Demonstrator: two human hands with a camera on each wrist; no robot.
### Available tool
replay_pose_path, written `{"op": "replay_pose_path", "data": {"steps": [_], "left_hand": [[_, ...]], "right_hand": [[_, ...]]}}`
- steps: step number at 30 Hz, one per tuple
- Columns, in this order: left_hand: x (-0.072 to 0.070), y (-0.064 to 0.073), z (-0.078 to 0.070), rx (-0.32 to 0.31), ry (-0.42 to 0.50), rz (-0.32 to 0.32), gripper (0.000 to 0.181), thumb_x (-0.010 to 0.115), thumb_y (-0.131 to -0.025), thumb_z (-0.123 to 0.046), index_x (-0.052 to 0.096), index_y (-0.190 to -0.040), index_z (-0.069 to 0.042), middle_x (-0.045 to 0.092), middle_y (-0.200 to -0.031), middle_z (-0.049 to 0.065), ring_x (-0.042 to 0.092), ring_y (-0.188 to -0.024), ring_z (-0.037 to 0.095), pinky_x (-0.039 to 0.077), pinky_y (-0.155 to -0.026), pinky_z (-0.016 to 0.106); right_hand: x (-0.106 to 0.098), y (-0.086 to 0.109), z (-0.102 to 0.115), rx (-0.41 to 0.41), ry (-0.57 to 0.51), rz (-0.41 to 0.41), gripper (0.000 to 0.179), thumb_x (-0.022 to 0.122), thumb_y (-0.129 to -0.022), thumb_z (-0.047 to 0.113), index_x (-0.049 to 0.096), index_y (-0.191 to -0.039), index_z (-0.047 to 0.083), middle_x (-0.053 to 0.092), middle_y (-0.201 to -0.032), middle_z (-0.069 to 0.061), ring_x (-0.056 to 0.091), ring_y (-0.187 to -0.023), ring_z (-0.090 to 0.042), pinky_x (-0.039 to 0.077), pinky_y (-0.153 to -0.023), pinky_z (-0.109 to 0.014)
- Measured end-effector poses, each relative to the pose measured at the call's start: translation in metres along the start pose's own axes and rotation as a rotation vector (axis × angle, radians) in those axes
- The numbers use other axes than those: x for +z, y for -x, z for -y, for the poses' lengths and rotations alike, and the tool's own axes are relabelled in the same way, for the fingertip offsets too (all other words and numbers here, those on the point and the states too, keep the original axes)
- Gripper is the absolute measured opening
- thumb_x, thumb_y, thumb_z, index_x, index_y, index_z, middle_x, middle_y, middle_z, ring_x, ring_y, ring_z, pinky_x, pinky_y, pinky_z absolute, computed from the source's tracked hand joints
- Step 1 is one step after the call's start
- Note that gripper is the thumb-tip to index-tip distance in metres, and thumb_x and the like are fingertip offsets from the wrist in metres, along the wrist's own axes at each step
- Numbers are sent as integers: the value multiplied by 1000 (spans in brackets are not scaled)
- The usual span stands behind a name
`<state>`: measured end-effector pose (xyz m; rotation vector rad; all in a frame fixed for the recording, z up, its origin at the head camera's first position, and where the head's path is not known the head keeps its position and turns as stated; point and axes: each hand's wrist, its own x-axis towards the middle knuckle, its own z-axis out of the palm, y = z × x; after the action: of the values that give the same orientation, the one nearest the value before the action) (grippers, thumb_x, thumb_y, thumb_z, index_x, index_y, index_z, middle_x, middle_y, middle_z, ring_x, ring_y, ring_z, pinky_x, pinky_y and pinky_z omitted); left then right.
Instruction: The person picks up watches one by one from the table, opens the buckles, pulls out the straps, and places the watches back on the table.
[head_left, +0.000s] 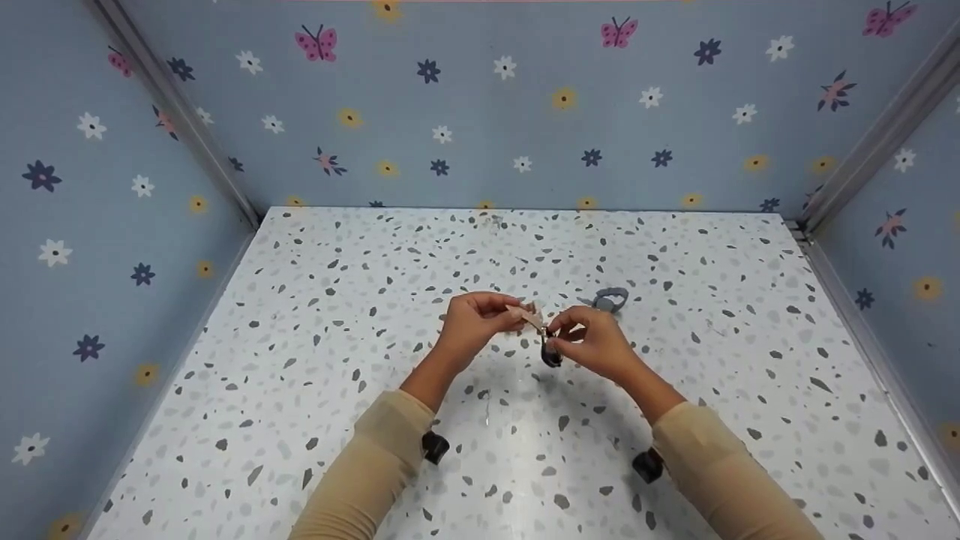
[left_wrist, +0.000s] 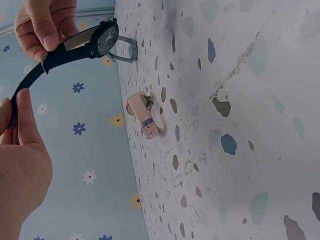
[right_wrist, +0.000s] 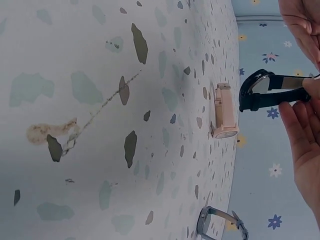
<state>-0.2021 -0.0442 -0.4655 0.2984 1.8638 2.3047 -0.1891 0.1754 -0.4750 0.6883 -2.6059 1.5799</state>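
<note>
A black wristwatch [head_left: 551, 355] hangs above the table between the two hands. Its round dark dial [left_wrist: 106, 39] faces outward, and the strap's lining [head_left: 529, 318] looks tan. My left hand [head_left: 474, 324] pinches the strap's free end between thumb and fingers. Close to the buckle, my right hand [head_left: 600, 345] grips the strap with thumb and fingertips. In the right wrist view the looped watch [right_wrist: 257, 90] stands sideways, and the fingers partly hide the strap at the buckle.
A pink wristwatch [right_wrist: 226, 111] lies on the speckled white table [head_left: 315, 360] just beyond the hands. To its right rests a grey wristwatch [head_left: 612, 298]. Flower-patterned blue panels [head_left: 480, 105] enclose the table's back and sides.
</note>
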Motion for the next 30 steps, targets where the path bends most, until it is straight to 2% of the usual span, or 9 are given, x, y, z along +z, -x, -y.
{"op": "replay_pose_path", "data": {"steps": [4,9,13,19,24,30], "left_hand": [[2,0,-1,-4,-12,3,24,71,-86,4,65,-106,16,71,-97,19,71,-85,23,59,-82,38],[5,1,-1,-3,-15,20,28,73,-85,2,65,-108,16,70,-102,23,71,-88,22,58,-82,37],[7,1,0,-2,-19,38,29,73,-85,2,65,-108,16,71,-99,20,71,-88,22,58,-83,38],[8,0,2,-5,-13,34,29,74,-85,1,65,-107,17,71,-93,15,71,-84,21,59,-82,38],[8,-2,1,7,-20,40,25,74,-85,-1,68,-104,14,71,-92,15,71,-84,21,59,-81,38],[8,-2,-2,14,-29,54,21,75,-86,-4,71,-103,8,72,-93,14,72,-84,24,59,-81,39]], "right_hand": [[0,-1,-8,-48,5,3,13,79,-80,1,70,-91,2,68,-92,-9,67,-81,-22,59,-73,-33],[-1,-3,-7,-99,-1,16,8,74,-85,3,71,-93,4,67,-94,-10,66,-85,-25,59,-73,-36],[-1,-5,-6,-154,76,11,7,73,-86,1,72,-91,6,67,-92,-7,65,-83,-22,59,-71,-31],[1,-8,-5,-242,179,-1,7,74,-83,-1,72,-84,5,67,-86,-5,64,-78,-19,58,-67,-28],[0,-9,-5,-260,213,-1,4,74,-84,1,72,-83,5,67,-84,-4,64,-76,-16,57,-67,-26],[-2,-11,-5,-270,168,1,8,72,-84,-3,71,-83,4,67,-86,-7,66,-77,-18,58,-67,-27]]}}
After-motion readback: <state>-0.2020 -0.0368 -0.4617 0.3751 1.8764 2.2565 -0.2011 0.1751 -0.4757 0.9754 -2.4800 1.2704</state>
